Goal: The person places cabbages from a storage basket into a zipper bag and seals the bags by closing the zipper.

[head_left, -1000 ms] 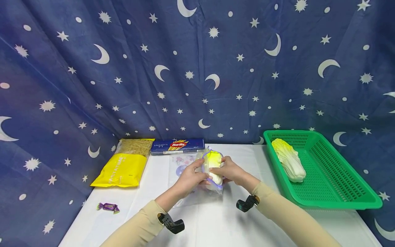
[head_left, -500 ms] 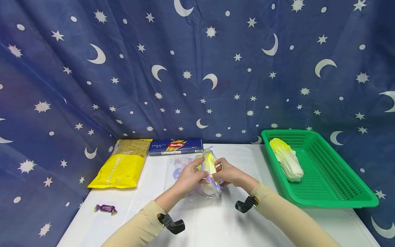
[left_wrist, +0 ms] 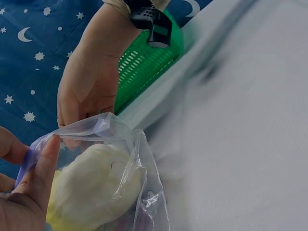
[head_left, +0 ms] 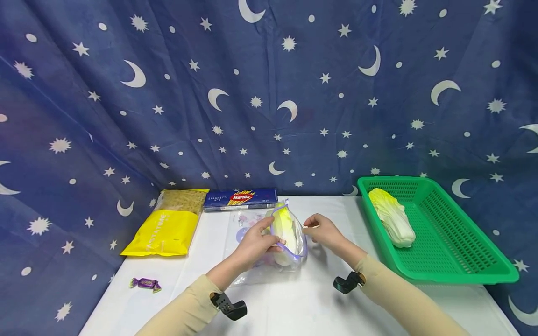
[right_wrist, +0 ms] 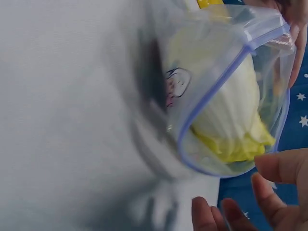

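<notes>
A clear zip bag (right_wrist: 211, 98) with a purple zip strip stands mouth open in the middle of the table, a napa cabbage (head_left: 286, 228) inside it. The cabbage's yellow leaf tips show toward the mouth in the right wrist view. My left hand (head_left: 254, 240) pinches the bag's rim, thumb on one side and fingers on the other, as the left wrist view shows. On the bag's right side is my right hand (head_left: 328, 233), holding nothing, its thumb (right_wrist: 279, 166) right at the rim and the other fingers spread loosely.
A green basket (head_left: 441, 277) at the right holds another napa cabbage (head_left: 392, 218). Clear printed plastic (head_left: 241, 233) lies flat under the left hand. A yellow pasta bag (head_left: 166, 233), a blue spaghetti box (head_left: 241, 198) and a purple wrapped candy (head_left: 145, 283) are at the left.
My right hand has drawn back to the right, from inside the bag's mouth to its rim. The mouth now stands wider around the cabbage. My left hand keeps hold of the rim.
</notes>
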### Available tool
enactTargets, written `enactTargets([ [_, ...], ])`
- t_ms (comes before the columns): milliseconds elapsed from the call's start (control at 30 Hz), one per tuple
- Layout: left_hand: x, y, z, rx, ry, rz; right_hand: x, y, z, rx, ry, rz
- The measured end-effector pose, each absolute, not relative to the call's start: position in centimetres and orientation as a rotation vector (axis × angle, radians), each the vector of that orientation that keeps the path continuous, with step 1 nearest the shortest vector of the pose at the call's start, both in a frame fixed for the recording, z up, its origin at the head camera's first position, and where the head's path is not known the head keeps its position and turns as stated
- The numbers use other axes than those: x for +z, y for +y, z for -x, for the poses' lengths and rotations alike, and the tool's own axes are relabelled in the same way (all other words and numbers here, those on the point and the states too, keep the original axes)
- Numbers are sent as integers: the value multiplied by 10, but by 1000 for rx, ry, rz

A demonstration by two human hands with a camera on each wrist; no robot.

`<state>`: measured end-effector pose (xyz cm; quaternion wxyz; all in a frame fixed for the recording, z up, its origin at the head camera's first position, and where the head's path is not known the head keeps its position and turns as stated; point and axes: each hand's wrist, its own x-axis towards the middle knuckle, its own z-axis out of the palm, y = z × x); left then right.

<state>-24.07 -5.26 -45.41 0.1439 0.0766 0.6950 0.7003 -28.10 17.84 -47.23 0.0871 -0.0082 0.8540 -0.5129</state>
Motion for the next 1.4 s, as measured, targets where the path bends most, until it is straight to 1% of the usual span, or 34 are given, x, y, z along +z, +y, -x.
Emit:
enactTargets([
  [200, -455, -53, 240, 1997, 2019, -217, -490, 179, 272, -1514, 2436, 115],
  [367, -454, -55, 240, 1979, 2037, -224, -492, 174, 267, -1564, 2475, 172],
  [500, -449, -61, 241, 1947, 2095, -247, -482, 169, 267, -1551, 2601, 193],
  [700, -436, -71, 244, 1832, 2243, -310, -461, 166, 267, -1414, 2727, 280],
  [933, -422, -80, 248, 1666, 2330, -261, -436, 163, 269, -1310, 2785, 276],
  [1133, -416, -86, 251, 1548, 2413, -250, -425, 157, 270, -1270, 2802, 211],
  [1400, -403, -94, 252, 1281, 2611, -276, -417, 151, 269, -1238, 2774, 261],
])
